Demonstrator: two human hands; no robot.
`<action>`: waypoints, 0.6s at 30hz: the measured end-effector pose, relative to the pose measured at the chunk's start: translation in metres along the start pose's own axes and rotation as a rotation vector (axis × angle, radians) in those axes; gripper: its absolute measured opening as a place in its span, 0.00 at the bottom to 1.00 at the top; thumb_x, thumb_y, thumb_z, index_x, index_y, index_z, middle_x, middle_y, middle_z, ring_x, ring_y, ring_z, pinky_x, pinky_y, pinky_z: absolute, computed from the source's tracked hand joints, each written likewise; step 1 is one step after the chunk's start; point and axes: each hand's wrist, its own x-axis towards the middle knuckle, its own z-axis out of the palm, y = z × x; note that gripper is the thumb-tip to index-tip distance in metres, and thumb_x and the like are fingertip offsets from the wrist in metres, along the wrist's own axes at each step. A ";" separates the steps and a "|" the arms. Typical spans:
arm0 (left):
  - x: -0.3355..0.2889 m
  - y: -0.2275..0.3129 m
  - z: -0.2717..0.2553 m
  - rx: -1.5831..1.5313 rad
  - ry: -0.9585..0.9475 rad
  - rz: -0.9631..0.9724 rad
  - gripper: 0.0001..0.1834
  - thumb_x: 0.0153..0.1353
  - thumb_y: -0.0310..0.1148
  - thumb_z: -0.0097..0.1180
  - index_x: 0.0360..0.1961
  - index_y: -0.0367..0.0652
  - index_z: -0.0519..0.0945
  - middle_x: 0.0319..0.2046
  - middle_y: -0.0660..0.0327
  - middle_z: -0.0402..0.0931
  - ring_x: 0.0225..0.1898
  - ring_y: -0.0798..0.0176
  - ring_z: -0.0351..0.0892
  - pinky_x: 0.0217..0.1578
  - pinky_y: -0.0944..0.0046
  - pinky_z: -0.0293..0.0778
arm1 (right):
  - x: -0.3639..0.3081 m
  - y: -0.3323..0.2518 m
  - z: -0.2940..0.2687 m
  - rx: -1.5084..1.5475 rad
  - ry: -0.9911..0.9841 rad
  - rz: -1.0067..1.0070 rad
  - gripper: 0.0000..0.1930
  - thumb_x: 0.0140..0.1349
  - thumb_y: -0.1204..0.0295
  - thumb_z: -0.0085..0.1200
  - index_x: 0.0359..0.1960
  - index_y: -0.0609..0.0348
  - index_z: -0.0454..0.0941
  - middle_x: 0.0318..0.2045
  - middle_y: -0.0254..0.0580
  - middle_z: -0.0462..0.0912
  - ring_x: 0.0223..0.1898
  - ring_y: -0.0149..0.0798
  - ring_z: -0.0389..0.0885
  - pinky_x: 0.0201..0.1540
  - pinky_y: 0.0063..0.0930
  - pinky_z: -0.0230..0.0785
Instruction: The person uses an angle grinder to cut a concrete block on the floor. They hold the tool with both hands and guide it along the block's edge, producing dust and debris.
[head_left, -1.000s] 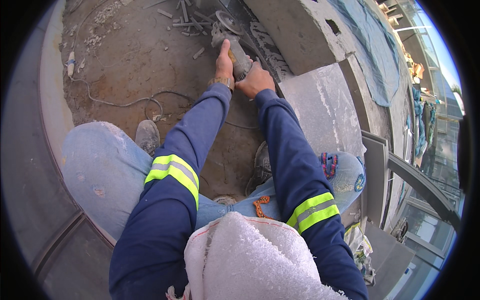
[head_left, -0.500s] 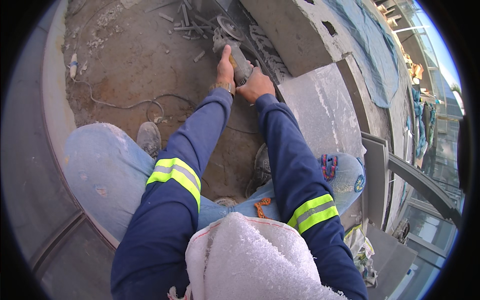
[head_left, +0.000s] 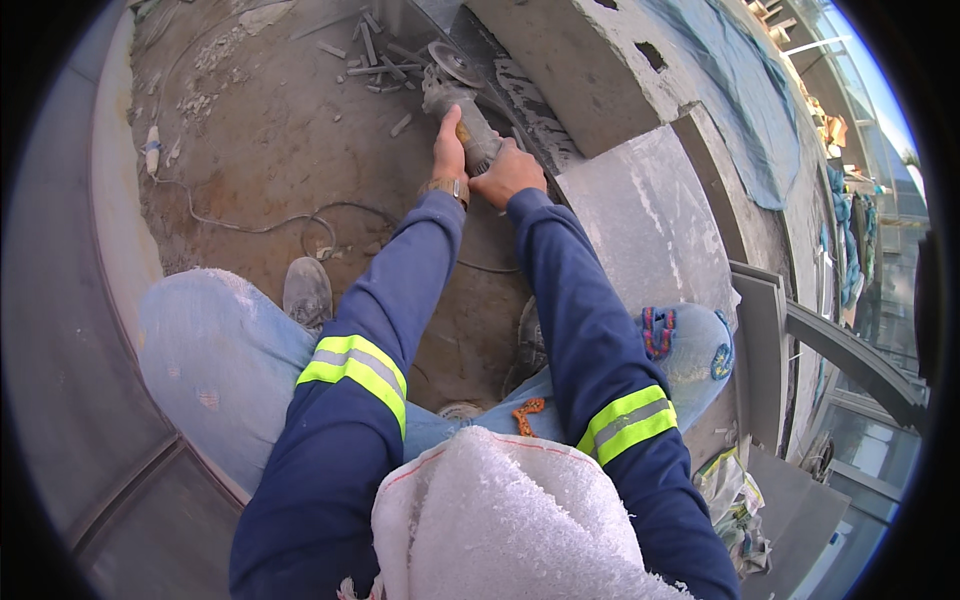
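Both my arms stretch forward, and my hands grip a dusty grey angle grinder [head_left: 476,138]. My left hand [head_left: 450,150] wraps the left side of its body, thumb lying along it. Around the rear end is my right hand [head_left: 512,174], its fingers closed. The round grinder disc [head_left: 456,64] is at the far end, beside the edge of a dark slab [head_left: 535,100] smeared with pale paste. Part of the grinder's body is hidden by my fingers. A cable [head_left: 362,206] runs over the ground below my hands.
Cut strips [head_left: 372,52] and rubble lie on the dirt floor beyond the grinder. A concrete block [head_left: 570,60] and a pale stone slab [head_left: 645,215] stand at right. A white cable connector [head_left: 153,150] lies far left. Plastic bags [head_left: 735,505] sit at lower right.
The view has shifted slightly. My hands keep their hold on the angle grinder, which stays at nearly the same place by the slab edge.
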 end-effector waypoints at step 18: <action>0.010 0.003 -0.006 0.083 0.112 -0.005 0.33 0.66 0.56 0.56 0.59 0.38 0.74 0.53 0.56 0.78 0.53 0.53 0.78 0.58 0.54 0.72 | 0.014 -0.008 -0.003 -0.020 -0.021 0.048 0.40 0.44 0.58 0.70 0.59 0.65 0.70 0.51 0.60 0.82 0.54 0.56 0.82 0.58 0.42 0.74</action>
